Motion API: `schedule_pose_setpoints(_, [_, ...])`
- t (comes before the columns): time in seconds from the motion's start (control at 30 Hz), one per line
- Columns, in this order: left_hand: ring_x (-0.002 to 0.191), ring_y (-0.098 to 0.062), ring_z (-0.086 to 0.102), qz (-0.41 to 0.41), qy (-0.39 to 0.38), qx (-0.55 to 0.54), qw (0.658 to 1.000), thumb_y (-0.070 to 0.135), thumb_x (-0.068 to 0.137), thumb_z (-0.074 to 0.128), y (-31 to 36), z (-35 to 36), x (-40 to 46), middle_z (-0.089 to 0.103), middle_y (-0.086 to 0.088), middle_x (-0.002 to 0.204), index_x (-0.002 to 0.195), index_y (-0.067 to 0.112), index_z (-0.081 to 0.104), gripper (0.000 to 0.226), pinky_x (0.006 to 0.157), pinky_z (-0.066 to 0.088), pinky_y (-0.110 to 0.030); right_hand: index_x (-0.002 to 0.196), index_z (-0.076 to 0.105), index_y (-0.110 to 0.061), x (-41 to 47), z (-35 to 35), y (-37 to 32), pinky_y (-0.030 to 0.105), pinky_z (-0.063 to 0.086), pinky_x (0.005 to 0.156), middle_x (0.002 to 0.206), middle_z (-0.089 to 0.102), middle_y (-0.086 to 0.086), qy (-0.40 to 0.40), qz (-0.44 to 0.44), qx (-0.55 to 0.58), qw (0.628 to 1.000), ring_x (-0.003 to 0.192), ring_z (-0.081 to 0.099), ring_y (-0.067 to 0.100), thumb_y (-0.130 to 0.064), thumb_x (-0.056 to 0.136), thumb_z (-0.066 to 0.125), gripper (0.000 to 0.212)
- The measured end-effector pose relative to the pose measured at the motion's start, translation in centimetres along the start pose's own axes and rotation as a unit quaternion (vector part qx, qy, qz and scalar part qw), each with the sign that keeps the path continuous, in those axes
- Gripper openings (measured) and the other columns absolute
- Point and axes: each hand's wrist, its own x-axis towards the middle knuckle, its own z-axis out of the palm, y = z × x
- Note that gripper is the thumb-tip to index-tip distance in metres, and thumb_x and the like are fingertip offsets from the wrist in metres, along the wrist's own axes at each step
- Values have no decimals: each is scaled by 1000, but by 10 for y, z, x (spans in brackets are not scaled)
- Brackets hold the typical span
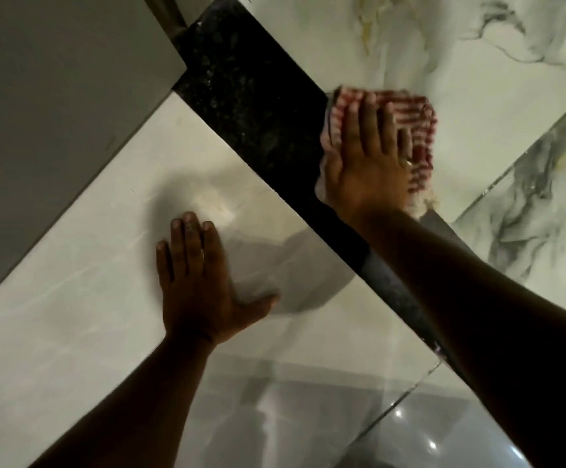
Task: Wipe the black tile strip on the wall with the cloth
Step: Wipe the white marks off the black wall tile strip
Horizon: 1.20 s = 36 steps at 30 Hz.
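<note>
A black speckled tile strip runs diagonally across the wall from upper left to lower right. My right hand lies flat on a red-and-white striped cloth, pressing it against the wall at the strip's right edge, partly over the white marbled tile. The cloth sticks out above and to the right of my fingers. My left hand rests flat with fingers spread on the pale glossy tile to the left of the strip, holding nothing. My right forearm hides the lower part of the strip.
White tiles with grey and yellow veining fill the wall right of the strip. A grey matte panel covers the upper left. A glossy reflective tile sits along the bottom.
</note>
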Motion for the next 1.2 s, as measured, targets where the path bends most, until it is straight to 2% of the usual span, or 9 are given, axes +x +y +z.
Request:
schedule_pose_setpoints(0.07, [155, -46, 16, -1, 1, 2, 1000, 97, 64, 48, -1, -1, 0, 19, -31, 166, 157, -7, 25, 141, 124, 16, -63, 157, 18, -11, 18, 7, -37, 56, 7, 121, 165, 15, 14, -7, -1, 31, 999, 152, 11, 36, -47, 99, 20, 69])
schedule_pose_setpoints(0.23, [155, -47, 17, 6, 11, 5, 1000, 99, 65, 47, 0, 1, 0, 20, -31, 165, 156, -8, 27, 142, 124, 17, -62, 156, 26, -14, -56, 14, -46, 53, 12, 122, 165, 21, 11, -49, -210, -1, 977, 152, 16, 33, -45, 101, 24, 64])
schedule_pose_setpoints(0.4, [157, -44, 9, 7, -5, 1, 1000, 100, 66, 42, -2, 3, -1, 14, -30, 167, 159, -5, 18, 142, 125, 13, -62, 152, 36, -5, -83, -3, 60, 59, 22, 118, 159, 29, 21, -16, -147, -38, 988, 147, 25, 44, -39, 102, 27, 61])
schedule_pose_setpoints(0.53, [157, -44, 9, 11, 2, 7, 1000, 100, 66, 41, 2, 5, 1, 13, -30, 167, 159, -5, 17, 142, 125, 9, -61, 157, 23, -9, -34, -3, 41, 55, 10, 121, 164, 20, 17, 18, 40, -18, 999, 151, 16, 38, -42, 102, 29, 64])
schedule_pose_setpoints(0.77, [157, -42, 1, -9, -26, 13, 1000, 97, 62, 43, -1, -1, -1, 3, -27, 168, 159, 0, 6, 142, 125, 2, -59, 149, 42, -8, -144, 7, 49, 54, 20, 119, 157, 36, 17, -8, -158, -10, 987, 146, 30, 40, -39, 101, 34, 57])
schedule_pose_setpoints(0.9, [157, -41, 0, -6, -31, 9, 999, 95, 60, 46, 4, 2, 2, 1, -27, 168, 159, 2, 4, 143, 124, 2, -61, 152, 34, -4, -172, -7, 135, 61, 18, 119, 159, 28, 22, -35, -86, -52, 994, 148, 21, 43, -42, 103, 22, 63])
schedule_pose_setpoints(1.03, [157, -41, 1, -11, -11, 1, 1000, 95, 58, 48, -1, 6, 3, 3, -27, 168, 158, 4, 4, 142, 124, -2, -57, 158, 18, -11, -132, 3, 112, 55, 4, 123, 165, 15, 15, 10, 130, -9, 991, 152, 9, 37, -47, 101, 17, 68])
schedule_pose_setpoints(1.13, [158, -40, -1, -10, -2, 3, 1000, 101, 59, 39, 0, 8, 4, 1, -27, 168, 158, 5, 1, 143, 123, -18, -44, 158, 17, -8, -146, 11, 96, 58, 9, 122, 165, 13, 18, -32, 17, -14, 999, 153, 6, 38, -46, 101, 11, 69])
schedule_pose_setpoints(1.2, [157, -43, 1, -22, -24, -18, 999, 107, 56, 27, -5, 13, 6, -2, -26, 169, 159, 5, -5, 149, 127, -10, -51, 155, 27, -8, -188, 11, 108, 58, 13, 121, 163, 23, 17, -37, -78, -14, 996, 151, 15, 38, -43, 101, 21, 65])
